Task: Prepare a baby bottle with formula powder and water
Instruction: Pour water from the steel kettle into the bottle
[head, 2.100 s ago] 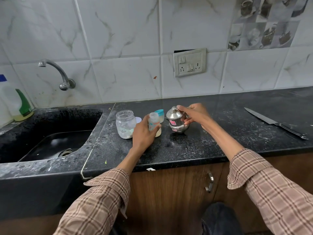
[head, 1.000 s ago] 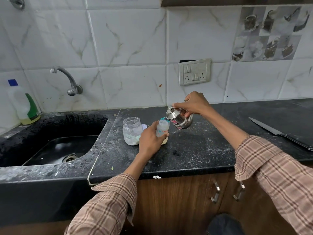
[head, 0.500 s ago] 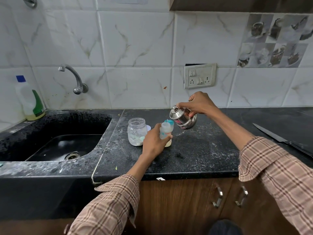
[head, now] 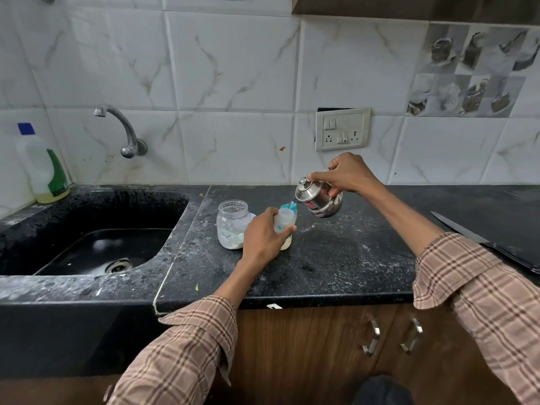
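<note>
A small clear baby bottle (head: 285, 222) stands upright on the black counter (head: 336, 258), its mouth uncovered, with pale powder at its bottom. My left hand (head: 263, 238) wraps around it. My right hand (head: 346, 172) holds a small steel pot (head: 317, 197) with a knobbed lid, tilted left. A thin stream of water runs from the pot's spout into the bottle's mouth. A blue cap (head: 290, 206) shows just behind the bottle. An open clear jar (head: 232, 225) with white powder at the bottom stands just left of the bottle.
A black sink (head: 96, 238) with a wall tap (head: 121, 128) lies to the left. A detergent bottle (head: 43, 168) stands at its far left corner. A long knife (head: 482, 241) lies on the counter at the right. A wall socket (head: 342, 129) sits behind.
My right hand lifted the steel pot off the counter, brought it over the bottle and tipped it further; water now flows. My left hand stayed on the bottle.
</note>
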